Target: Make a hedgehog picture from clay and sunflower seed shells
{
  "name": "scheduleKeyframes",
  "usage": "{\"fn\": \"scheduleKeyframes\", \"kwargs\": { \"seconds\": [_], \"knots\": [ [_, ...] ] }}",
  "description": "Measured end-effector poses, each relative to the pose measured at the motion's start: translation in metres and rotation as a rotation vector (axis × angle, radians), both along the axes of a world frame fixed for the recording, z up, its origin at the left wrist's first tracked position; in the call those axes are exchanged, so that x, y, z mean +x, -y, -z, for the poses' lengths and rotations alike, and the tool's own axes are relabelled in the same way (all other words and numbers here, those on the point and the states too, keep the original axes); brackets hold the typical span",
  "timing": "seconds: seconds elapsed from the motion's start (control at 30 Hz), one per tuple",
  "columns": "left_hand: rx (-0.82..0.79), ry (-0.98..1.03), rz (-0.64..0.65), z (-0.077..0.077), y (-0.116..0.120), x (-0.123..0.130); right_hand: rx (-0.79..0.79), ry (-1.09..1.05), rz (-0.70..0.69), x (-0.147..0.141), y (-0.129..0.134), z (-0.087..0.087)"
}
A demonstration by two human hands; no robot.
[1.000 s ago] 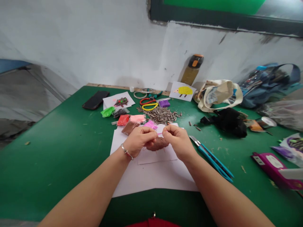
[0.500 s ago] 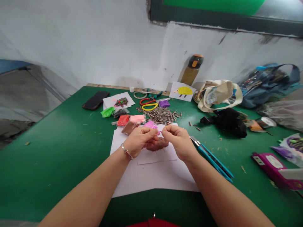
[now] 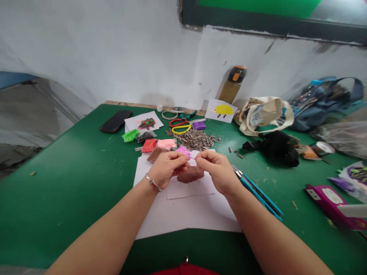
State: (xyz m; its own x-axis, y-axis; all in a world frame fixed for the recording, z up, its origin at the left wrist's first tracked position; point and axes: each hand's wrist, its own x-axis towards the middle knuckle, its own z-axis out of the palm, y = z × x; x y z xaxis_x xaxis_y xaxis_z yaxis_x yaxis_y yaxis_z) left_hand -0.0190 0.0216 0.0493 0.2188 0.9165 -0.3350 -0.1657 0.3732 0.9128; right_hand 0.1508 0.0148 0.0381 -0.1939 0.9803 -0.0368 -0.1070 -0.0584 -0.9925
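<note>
My left hand [image 3: 169, 167] and my right hand [image 3: 215, 168] pinch the two ends of a small strand of pink clay [image 3: 192, 157], which spans the short gap between my fingertips. Just below, a flattened lump of brown clay [image 3: 190, 174] lies on a small white sheet of paper [image 3: 189, 192]. Thin drawn lines show on that sheet under the lump. A larger white sheet [image 3: 186, 215] is spread underneath. Behind my fingers sits a packet of bright pink clay [image 3: 183, 150], partly covered by my left hand.
Sunflower seeds [image 3: 197, 140] are heaped behind my hands, near scissors [image 3: 181, 129] and several clay packets [image 3: 149, 145]. Blue utility knives [image 3: 259, 194] lie by my right forearm. A phone [image 3: 116, 121], a hedgehog drawing [image 3: 222, 110], a bottle [image 3: 233, 84] and a cloth bag [image 3: 263, 116] stand farther back.
My hands have drawn slightly apart, and the pink clay between them is stretched into a thinner strand. More of the brown lump shows now.
</note>
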Motion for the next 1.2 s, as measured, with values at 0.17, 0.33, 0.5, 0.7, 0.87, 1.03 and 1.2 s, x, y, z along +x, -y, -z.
{"fn": "scheduleKeyframes", "kwargs": {
  "seconds": [0.17,0.33,0.5,0.7,0.87,1.03,1.2],
  "knots": [
    [-0.003,0.013,0.064,-0.0007,0.0019,0.0020,-0.019,0.000,-0.078,-0.0033,0.0029,-0.0021],
    [0.025,0.058,0.088,0.0009,0.0010,0.0006,-0.042,0.012,-0.133,-0.0046,0.0046,-0.0035],
    [0.000,0.064,0.003,-0.0003,0.0002,-0.0015,-0.012,0.014,-0.071,-0.0023,0.0022,-0.0007],
    [-0.018,0.062,-0.034,0.0007,-0.0005,-0.0004,-0.048,-0.045,-0.067,-0.0013,0.0013,0.0011],
    [-0.034,0.149,-0.097,0.0044,-0.0037,-0.0026,-0.081,-0.080,-0.160,-0.0025,0.0043,-0.0037],
    [-0.074,0.174,-0.065,0.0022,-0.0029,-0.0040,-0.071,-0.101,-0.105,-0.0030,0.0019,-0.0012],
    [-0.074,0.150,-0.007,0.0012,0.0001,-0.0016,-0.081,-0.089,-0.007,-0.0021,-0.0023,0.0028]
  ]
}}
